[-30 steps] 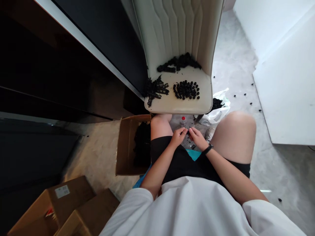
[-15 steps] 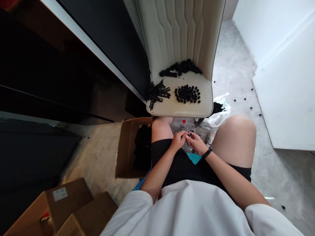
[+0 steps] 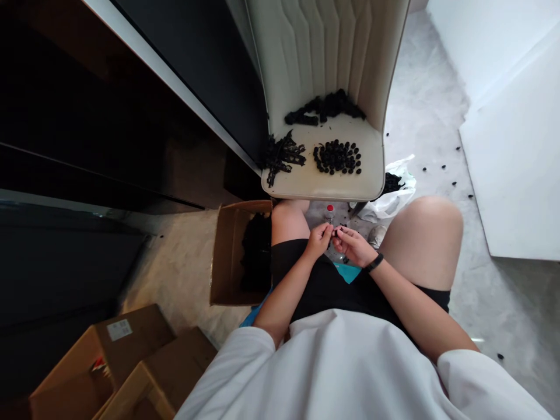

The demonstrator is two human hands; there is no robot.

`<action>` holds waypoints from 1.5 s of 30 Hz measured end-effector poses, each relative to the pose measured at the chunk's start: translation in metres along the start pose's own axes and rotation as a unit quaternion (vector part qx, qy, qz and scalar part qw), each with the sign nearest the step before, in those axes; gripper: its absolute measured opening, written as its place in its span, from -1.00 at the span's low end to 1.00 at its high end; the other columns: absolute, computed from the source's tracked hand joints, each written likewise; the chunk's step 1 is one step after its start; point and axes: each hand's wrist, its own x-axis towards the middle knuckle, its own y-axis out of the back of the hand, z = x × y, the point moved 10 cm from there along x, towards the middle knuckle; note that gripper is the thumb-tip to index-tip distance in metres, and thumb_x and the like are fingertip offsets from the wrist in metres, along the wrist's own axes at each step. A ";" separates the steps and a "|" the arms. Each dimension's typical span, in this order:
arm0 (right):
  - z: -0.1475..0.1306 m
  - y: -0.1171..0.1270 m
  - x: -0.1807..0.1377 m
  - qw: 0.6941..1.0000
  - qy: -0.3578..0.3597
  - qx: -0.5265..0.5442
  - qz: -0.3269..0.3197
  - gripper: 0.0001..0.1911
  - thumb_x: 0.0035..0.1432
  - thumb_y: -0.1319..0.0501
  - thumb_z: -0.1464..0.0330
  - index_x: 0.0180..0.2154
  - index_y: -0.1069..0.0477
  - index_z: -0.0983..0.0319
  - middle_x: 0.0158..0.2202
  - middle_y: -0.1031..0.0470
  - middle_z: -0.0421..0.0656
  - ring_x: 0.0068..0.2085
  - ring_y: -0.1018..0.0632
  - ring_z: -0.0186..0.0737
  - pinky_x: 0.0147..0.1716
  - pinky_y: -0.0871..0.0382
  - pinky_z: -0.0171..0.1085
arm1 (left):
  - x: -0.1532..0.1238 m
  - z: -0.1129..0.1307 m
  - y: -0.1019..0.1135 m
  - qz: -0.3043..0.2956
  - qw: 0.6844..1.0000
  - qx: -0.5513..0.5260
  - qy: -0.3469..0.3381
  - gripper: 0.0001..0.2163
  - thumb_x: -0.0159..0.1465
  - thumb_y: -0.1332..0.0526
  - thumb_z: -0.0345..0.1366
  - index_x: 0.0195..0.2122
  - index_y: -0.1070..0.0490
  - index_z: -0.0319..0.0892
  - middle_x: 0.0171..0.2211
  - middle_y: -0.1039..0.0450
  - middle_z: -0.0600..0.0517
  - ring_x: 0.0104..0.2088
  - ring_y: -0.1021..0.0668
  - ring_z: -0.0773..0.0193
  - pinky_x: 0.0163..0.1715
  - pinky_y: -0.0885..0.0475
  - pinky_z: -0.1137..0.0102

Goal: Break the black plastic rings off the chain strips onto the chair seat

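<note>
My right hand (image 3: 355,247), with a black band on its wrist, pinches a small black rounded piece (image 3: 336,232) between thumb and fingers. Close beside it, my left hand (image 3: 320,239) is closed, its fingertips pressed together near that piece; what they hold, if anything, is too small to name. Both hands are between my knees, in front of the chair (image 3: 324,189). On its pale seat lie a cluster of small black round pieces (image 3: 336,157), a heap of black strips with holes (image 3: 284,154) and a longer black pile (image 3: 326,108) against the backrest.
By my left leg stands a cardboard box (image 3: 225,256) holding black material. A white plastic bag (image 3: 380,207) with black pieces sits right of the chair. A bottle with a red cap (image 3: 329,210) stands on the floor. More cardboard boxes (image 3: 144,332) are at lower left.
My fingertips have drawn slightly apart, and the black piece shows more plainly at the right fingers. The whole view has shifted a little; the chair's piles look the same.
</note>
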 end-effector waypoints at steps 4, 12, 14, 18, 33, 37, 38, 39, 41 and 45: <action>0.003 -0.001 -0.002 0.998 -0.053 0.035 -0.012 -0.68 0.15 -0.46 0.18 -0.23 -0.45 0.23 -0.48 -0.37 -0.26 -0.50 -0.34 -0.35 -0.51 -0.19 -0.34 | 0.001 0.011 0.005 0.003 0.998 0.049 -0.029 -0.45 0.51 -0.04 0.20 -0.45 -0.31 -0.14 -0.52 -0.28 0.11 -0.45 -0.37 0.32 -0.36 -0.26 0.37; 0.005 -0.004 -0.002 0.994 -0.097 0.030 -0.030 -0.63 0.28 -0.33 0.05 -0.33 -0.34 0.19 -0.50 -0.19 -0.29 -0.51 -0.25 -0.33 -0.53 -0.15 -0.33 | -0.001 0.023 0.007 0.000 0.993 0.099 -0.071 -0.51 0.55 -0.05 0.07 -0.44 -0.36 -0.14 -0.50 -0.36 0.06 -0.44 -0.42 0.30 -0.34 -0.25 0.34; 0.004 -0.001 0.000 0.997 -0.071 -0.008 -0.013 -0.53 0.20 -0.43 -0.04 -0.32 -0.34 0.17 -0.50 -0.18 -0.31 -0.51 -0.25 -0.35 -0.54 -0.11 -0.32 | -0.001 0.022 0.004 -0.010 0.992 0.100 -0.074 -0.51 0.55 -0.04 0.08 -0.43 -0.34 -0.14 -0.49 -0.36 0.07 -0.43 -0.43 0.29 -0.33 -0.26 0.34; -0.011 0.017 0.002 0.990 0.019 -0.131 0.049 -0.44 0.05 -0.55 -0.09 -0.28 -0.39 0.16 -0.54 -0.22 -0.35 -0.53 -0.23 -0.38 -0.52 -0.06 -0.30 | 0.000 0.018 -0.002 -0.057 0.994 0.071 -0.065 -0.50 0.54 -0.04 0.13 -0.43 -0.28 -0.14 -0.50 -0.28 0.10 -0.42 -0.38 0.30 -0.33 -0.25 0.36; -0.076 0.038 -0.015 0.825 0.179 -0.521 0.124 -0.37 0.46 -0.11 -0.15 -0.38 -0.51 0.21 -0.52 -0.42 -0.17 -0.45 -0.37 -0.22 -0.38 -0.20 -0.21 | -0.010 0.020 -0.020 -0.193 0.976 0.097 -0.037 -0.61 0.49 -0.10 -0.14 -0.49 -0.15 -0.13 -0.51 -0.14 0.14 -0.44 -0.27 0.35 -0.36 -0.15 0.37; -0.084 0.026 -0.020 0.813 0.236 -0.520 0.113 -0.52 0.43 -0.21 -0.08 -0.09 -0.57 0.19 -0.22 -0.56 -0.07 -0.31 -0.46 -0.16 -0.30 -0.33 -0.18 | -0.008 0.019 -0.016 -0.168 0.981 0.093 -0.035 -0.60 0.50 -0.09 -0.10 -0.49 -0.15 -0.12 -0.51 -0.13 0.13 -0.43 -0.27 0.33 -0.35 -0.19 0.37; -0.085 0.022 -0.021 0.809 0.248 -0.522 0.108 -0.55 0.43 -0.21 -0.05 -0.07 -0.58 0.19 -0.18 -0.56 -0.05 -0.29 -0.47 -0.15 -0.28 -0.35 -0.17 | -0.008 0.019 -0.016 -0.165 0.982 0.089 -0.035 -0.59 0.51 -0.09 -0.09 -0.48 -0.16 -0.12 -0.51 -0.14 0.13 -0.43 -0.27 0.33 -0.34 -0.20 0.37; -0.084 0.019 -0.021 0.807 0.252 -0.526 0.099 -0.57 0.44 -0.21 -0.03 -0.07 -0.59 0.19 -0.17 -0.57 -0.04 -0.28 -0.48 -0.15 -0.27 -0.36 -0.16 | -0.007 0.018 -0.016 -0.163 0.982 0.086 -0.036 -0.59 0.51 -0.09 -0.08 -0.48 -0.17 -0.13 -0.51 -0.15 0.13 -0.43 -0.28 0.33 -0.33 -0.20 0.37; -0.078 0.015 -0.018 0.811 0.237 -0.531 0.071 -0.60 0.45 -0.21 0.02 -0.08 -0.62 0.19 -0.20 -0.58 -0.04 -0.30 -0.49 -0.15 -0.28 -0.36 -0.16 | -0.007 0.017 -0.015 -0.160 0.983 0.077 -0.035 -0.60 0.52 -0.08 -0.06 -0.45 -0.24 -0.14 -0.49 -0.22 0.12 -0.41 -0.32 0.33 -0.32 -0.23 0.38; -0.067 0.019 -0.014 0.835 0.197 -0.511 0.048 -0.65 0.33 -0.34 0.08 -0.04 -0.63 0.19 -0.23 -0.65 -0.08 -0.34 -0.50 -0.17 -0.29 -0.39 -0.17 | -0.006 0.014 -0.011 -0.144 0.987 0.064 -0.024 -0.59 0.54 -0.06 0.02 -0.36 -0.37 -0.16 -0.43 -0.38 0.08 -0.36 -0.41 0.30 -0.26 -0.32 0.38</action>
